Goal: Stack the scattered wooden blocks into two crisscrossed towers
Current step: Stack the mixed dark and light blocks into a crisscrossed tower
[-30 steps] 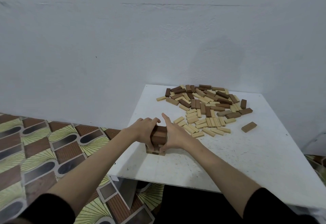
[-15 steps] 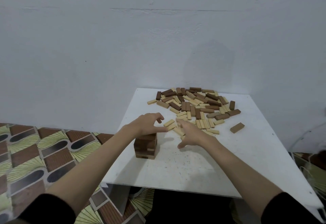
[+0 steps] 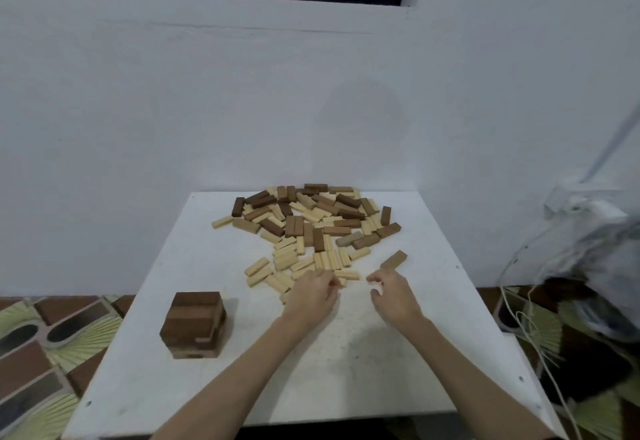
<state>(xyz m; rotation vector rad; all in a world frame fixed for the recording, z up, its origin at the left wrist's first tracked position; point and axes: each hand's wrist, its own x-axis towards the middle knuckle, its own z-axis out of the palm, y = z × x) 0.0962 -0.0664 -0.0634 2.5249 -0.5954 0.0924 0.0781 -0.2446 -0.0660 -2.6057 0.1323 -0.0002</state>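
A short tower of dark wooden blocks (image 3: 194, 325) stands on the near left of the white table (image 3: 346, 370), with nothing touching it. A scattered pile of dark and light blocks (image 3: 304, 228) covers the far middle of the table. My left hand (image 3: 311, 296) reaches the pile's near edge, and its fingertips touch a light block (image 3: 347, 275). My right hand (image 3: 394, 296) hovers beside it with loosely curled fingers, holding nothing. It is just short of a lone dark block (image 3: 393, 260).
A white wall rises right behind the table. Patterned floor tiles (image 3: 41, 353) show on the left. White cables (image 3: 530, 329) and a plastic-covered object (image 3: 595, 252) sit on the right, off the table's edge.
Both hands have left the dark tower and moved right and forward to the pile's near edge. The camera view has shifted right, so the tower now sits further left.
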